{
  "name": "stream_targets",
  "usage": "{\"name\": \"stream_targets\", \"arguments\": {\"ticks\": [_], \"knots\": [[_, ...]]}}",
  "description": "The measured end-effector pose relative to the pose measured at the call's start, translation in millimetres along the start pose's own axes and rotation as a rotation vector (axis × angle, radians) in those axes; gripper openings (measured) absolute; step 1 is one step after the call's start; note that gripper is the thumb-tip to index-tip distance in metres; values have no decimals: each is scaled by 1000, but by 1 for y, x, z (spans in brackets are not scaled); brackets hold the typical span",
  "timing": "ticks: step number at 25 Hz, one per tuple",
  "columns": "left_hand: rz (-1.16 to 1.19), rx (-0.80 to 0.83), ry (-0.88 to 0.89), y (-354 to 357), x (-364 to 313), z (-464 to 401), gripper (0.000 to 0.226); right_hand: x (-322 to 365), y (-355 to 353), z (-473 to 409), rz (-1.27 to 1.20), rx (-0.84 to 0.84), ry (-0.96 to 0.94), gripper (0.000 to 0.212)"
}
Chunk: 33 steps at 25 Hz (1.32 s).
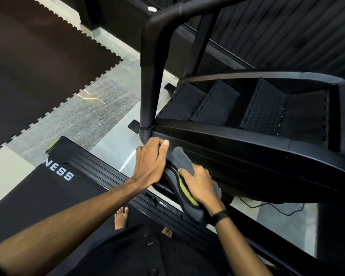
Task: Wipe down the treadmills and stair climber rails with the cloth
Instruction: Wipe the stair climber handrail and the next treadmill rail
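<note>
The right hand (200, 184) is pressing a soft grey cloth (184, 161) on the black handrail with a yellow-green stripe (184, 191) of the treadmill; its fingers are curling over the cloth. The left hand (150, 163) is holding the top end of the same rail, fingers wrapping around it and thumb lying on top. Just behind them is standing the black stair climber (247, 124) with its tall tubular rail (149, 76). The person is standing barefoot on the black treadmill belt (48, 196).
</note>
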<state>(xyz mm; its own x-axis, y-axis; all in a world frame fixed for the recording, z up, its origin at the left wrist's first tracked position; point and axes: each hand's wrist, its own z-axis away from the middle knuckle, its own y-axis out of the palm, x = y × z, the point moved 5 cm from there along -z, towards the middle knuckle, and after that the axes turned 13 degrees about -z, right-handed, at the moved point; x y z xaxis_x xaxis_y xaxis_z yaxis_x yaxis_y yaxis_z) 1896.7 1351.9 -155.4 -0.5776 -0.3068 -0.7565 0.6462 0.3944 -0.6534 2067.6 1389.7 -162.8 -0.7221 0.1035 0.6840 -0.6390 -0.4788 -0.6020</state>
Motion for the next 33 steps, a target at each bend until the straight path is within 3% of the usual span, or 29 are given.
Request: {"name": "stream_targets", "arguments": {"ticks": [3,7,12,15,19,24,27,29,33], "knots": [[-23,4,-8,1,1,0,33,-25,-26,31,15,-1,-49,36],[-46,3,-6,2,2,-1,33,-60,-55,6,-88,63,233,31],[-68,7,-7,2,1,1,34,-30,-2,-49,-47,326,341,25],[-66,-5,-21,1,3,1,33,4,15,-45,-94,186,204,33],[-60,-14,-43,4,5,2,33,-4,-8,14,-41,55,-29,38],[-31,-60,-59,3,7,1,35,-50,-44,8,-138,122,172,30],[-38,-62,-60,1,6,0,35,-35,-18,-33,-124,195,340,37],[-49,-55,-55,1,4,1,33,-7,14,-49,-123,256,314,45],[-16,-57,-88,-5,8,3,33,38,36,-30,-65,136,33,42]]}}
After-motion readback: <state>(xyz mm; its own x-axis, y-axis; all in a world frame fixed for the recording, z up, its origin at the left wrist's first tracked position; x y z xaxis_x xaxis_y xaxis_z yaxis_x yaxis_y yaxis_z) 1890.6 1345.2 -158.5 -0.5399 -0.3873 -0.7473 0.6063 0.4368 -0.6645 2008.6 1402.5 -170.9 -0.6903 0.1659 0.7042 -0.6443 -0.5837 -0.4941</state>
